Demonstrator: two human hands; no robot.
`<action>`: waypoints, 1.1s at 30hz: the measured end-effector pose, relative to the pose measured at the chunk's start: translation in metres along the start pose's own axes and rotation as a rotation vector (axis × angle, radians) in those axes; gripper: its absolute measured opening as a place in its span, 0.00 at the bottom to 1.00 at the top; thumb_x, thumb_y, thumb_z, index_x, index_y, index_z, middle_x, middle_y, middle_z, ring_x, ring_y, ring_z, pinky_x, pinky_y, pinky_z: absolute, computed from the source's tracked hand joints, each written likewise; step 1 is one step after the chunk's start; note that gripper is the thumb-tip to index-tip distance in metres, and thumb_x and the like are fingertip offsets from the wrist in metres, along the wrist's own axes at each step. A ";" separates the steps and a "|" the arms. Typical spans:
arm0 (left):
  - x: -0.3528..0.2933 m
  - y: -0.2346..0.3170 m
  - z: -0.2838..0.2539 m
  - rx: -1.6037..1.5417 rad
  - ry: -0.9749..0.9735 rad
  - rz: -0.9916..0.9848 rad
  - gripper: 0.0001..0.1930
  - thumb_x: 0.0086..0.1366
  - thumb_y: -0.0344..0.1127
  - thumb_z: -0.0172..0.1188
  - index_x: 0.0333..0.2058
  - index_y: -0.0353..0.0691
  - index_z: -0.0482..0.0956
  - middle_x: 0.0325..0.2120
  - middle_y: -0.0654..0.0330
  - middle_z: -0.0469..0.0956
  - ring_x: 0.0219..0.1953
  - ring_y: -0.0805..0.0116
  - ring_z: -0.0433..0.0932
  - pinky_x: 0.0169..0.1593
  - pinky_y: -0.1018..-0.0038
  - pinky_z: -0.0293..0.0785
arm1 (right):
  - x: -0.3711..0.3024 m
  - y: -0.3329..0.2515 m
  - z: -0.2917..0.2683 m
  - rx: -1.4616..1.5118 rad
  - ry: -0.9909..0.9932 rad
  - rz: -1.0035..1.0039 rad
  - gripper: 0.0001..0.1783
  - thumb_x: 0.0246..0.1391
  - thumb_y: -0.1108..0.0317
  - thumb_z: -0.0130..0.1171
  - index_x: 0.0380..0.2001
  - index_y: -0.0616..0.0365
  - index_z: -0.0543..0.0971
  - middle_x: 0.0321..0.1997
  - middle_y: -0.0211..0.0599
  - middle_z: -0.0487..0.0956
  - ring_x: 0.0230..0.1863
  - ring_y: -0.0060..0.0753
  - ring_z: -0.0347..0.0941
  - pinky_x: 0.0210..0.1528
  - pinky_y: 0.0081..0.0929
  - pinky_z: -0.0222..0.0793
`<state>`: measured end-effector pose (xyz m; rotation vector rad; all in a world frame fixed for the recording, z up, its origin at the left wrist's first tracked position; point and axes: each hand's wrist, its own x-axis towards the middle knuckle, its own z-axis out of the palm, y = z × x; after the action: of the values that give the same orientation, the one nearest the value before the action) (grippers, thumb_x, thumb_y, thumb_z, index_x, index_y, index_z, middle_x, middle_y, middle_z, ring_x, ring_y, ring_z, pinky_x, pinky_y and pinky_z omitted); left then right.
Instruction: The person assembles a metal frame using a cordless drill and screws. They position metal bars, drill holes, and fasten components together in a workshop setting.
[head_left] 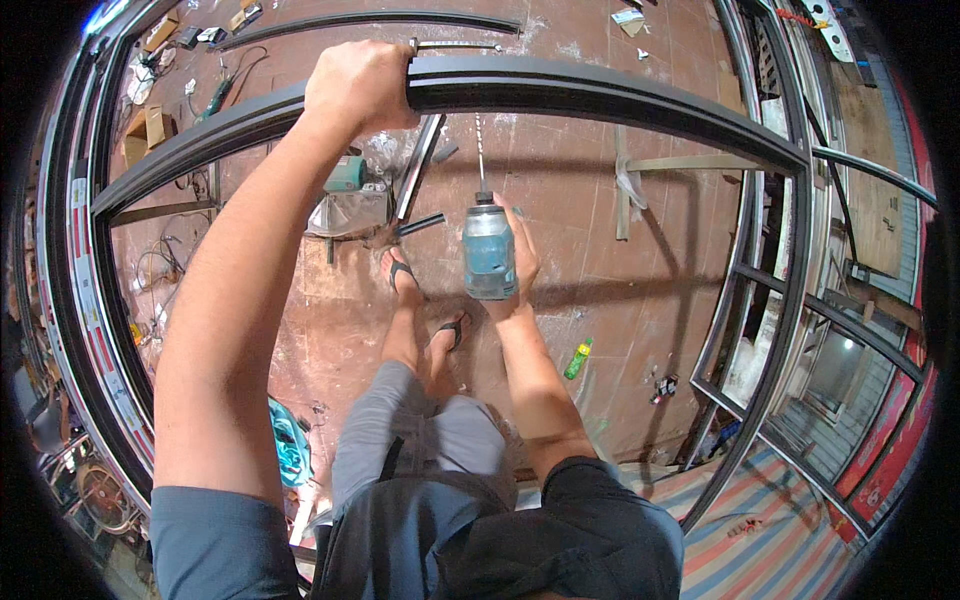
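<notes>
My left hand [362, 88] is closed over the top of a dark metal frame bar [560, 90] that curves across the upper part of the view. Beside those fingers, on the bar's far side, a thin silver metal piece [458, 45] sticks out to the right; whether I hold it is unclear. Lower down, my right hand [522, 255] is wrapped round a teal and silver cordless drill [489, 255]. Its long, thin drill bit [481, 150] points away from me, with the tip at or beneath the bar's near edge; contact cannot be made out.
Tall frame uprights [790, 290] stand at the right, with more framing behind. On the brown floor [580, 400] lie a green bottle [578, 358], dark metal offcuts [421, 224], a teal machine [346, 174] and a cardboard box [148, 135]. A striped sheet [770, 530] covers the lower right.
</notes>
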<state>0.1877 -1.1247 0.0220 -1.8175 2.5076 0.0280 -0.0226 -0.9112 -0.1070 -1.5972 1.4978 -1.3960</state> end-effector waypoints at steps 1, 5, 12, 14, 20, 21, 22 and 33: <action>0.002 0.001 -0.002 0.002 -0.026 -0.002 0.29 0.46 0.47 0.80 0.50 0.49 0.91 0.40 0.50 0.91 0.44 0.48 0.91 0.50 0.56 0.88 | -0.001 0.000 0.003 0.028 0.002 0.024 0.33 0.57 0.73 0.78 0.66 0.62 0.81 0.50 0.42 0.88 0.49 0.37 0.86 0.55 0.35 0.82; -0.001 -0.001 0.004 0.021 -0.018 -0.011 0.31 0.46 0.47 0.80 0.52 0.52 0.91 0.40 0.50 0.91 0.43 0.48 0.91 0.50 0.56 0.88 | 0.011 -0.010 0.013 0.000 0.011 -0.047 0.31 0.58 0.72 0.75 0.66 0.59 0.82 0.53 0.44 0.88 0.52 0.39 0.87 0.58 0.35 0.82; -0.003 0.004 -0.001 0.005 -0.009 -0.005 0.28 0.45 0.49 0.82 0.47 0.48 0.92 0.40 0.49 0.91 0.45 0.49 0.91 0.51 0.56 0.88 | 0.027 -0.010 0.018 -0.047 0.024 -0.091 0.30 0.61 0.67 0.71 0.67 0.58 0.82 0.55 0.46 0.88 0.54 0.41 0.87 0.59 0.35 0.81; -0.004 0.003 -0.001 0.004 -0.006 -0.008 0.28 0.45 0.48 0.82 0.47 0.48 0.92 0.39 0.49 0.91 0.44 0.49 0.91 0.51 0.56 0.88 | 0.027 -0.006 0.019 -0.018 0.012 -0.040 0.30 0.62 0.67 0.71 0.67 0.59 0.82 0.55 0.45 0.88 0.55 0.40 0.87 0.58 0.34 0.81; -0.001 -0.001 0.006 0.036 -0.001 0.010 0.32 0.46 0.49 0.81 0.53 0.51 0.91 0.40 0.51 0.91 0.42 0.49 0.91 0.50 0.57 0.89 | 0.032 0.003 0.022 -0.039 0.031 -0.106 0.30 0.62 0.67 0.71 0.67 0.58 0.81 0.53 0.43 0.88 0.51 0.38 0.87 0.56 0.32 0.81; -0.001 -0.002 0.007 0.039 -0.003 0.010 0.32 0.46 0.49 0.81 0.53 0.51 0.91 0.40 0.51 0.91 0.43 0.50 0.91 0.50 0.58 0.89 | 0.032 0.002 0.022 -0.046 0.027 -0.107 0.30 0.62 0.67 0.71 0.67 0.58 0.81 0.53 0.43 0.88 0.51 0.37 0.87 0.55 0.32 0.81; -0.001 -0.002 0.005 0.041 -0.004 0.012 0.32 0.46 0.49 0.82 0.53 0.51 0.91 0.40 0.51 0.91 0.43 0.50 0.91 0.50 0.58 0.89 | 0.032 0.001 0.022 -0.055 0.026 -0.107 0.30 0.62 0.68 0.71 0.67 0.58 0.81 0.53 0.43 0.88 0.50 0.37 0.87 0.55 0.32 0.81; -0.005 0.005 -0.004 0.044 -0.009 0.010 0.31 0.45 0.49 0.82 0.52 0.51 0.91 0.39 0.51 0.91 0.42 0.49 0.91 0.50 0.57 0.88 | 0.031 0.001 0.028 -0.034 0.024 -0.077 0.29 0.62 0.69 0.70 0.66 0.58 0.81 0.51 0.42 0.88 0.49 0.38 0.87 0.54 0.32 0.81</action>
<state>0.1840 -1.1181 0.0262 -1.7849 2.4909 -0.0186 -0.0020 -0.9479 -0.1068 -1.6810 1.4951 -1.4437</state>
